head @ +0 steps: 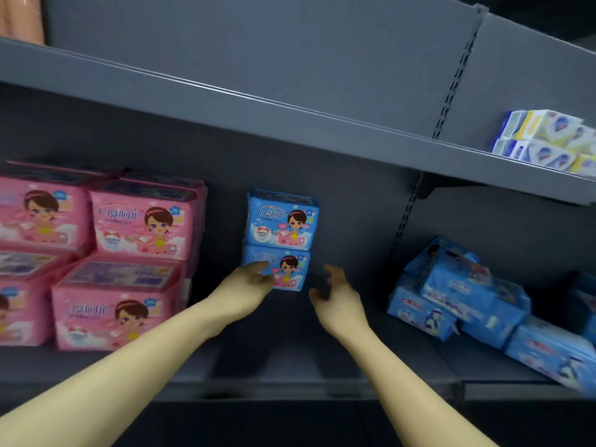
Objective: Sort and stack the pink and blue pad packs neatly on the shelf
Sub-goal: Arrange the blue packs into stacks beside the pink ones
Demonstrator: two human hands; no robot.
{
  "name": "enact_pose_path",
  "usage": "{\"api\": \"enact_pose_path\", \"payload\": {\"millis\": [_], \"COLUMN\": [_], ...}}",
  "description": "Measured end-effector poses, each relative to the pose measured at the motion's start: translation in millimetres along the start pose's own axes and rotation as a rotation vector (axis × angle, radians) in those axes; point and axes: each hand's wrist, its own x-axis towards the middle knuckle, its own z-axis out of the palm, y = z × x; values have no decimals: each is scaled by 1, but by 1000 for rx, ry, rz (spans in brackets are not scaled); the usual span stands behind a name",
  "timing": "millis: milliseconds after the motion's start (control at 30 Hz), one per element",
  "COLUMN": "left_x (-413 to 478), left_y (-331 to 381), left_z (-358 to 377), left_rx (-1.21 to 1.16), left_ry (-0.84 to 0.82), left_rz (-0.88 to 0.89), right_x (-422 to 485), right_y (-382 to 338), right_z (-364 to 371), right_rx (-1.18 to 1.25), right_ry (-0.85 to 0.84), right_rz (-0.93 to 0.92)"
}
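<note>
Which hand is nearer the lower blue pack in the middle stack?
Left. The left hand touches the lower blue pack at its left front edge; the right hand hovers apart, off its right side.

Small white, yellow and blue boxes (548, 140) stacked upper right

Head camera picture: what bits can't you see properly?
All in the head view:
Pink packs: the leftmost ones are cut off by the left edge.
Lower blue pack: its left side is hidden by the left hand; gripping or just touching, cannot tell.
Right hand: fingers blurred.
Blue pile: blurred, and cut off by the right edge.
Boxes: print too small to read.
</note>
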Motion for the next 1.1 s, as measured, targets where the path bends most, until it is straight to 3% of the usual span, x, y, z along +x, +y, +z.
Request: {"api": "enact_pose_path", "payload": {"millis": [267, 700, 1100], "left_x": [-46, -64, -40], "left_y": [4, 13, 52], "left_z": [11, 69, 136], "left_rx": [-15, -11, -16], "left_ry": [31, -180, -261], "left_rz": [11, 29, 97], "right_x": [-53, -103, -101], "right_y": [19, 43, 90], "right_z": [-17, -63, -121], "right_rx": [9, 10, 29], "right_ry": [-3, 60, 154], "right_rz": [95, 217, 297]}}
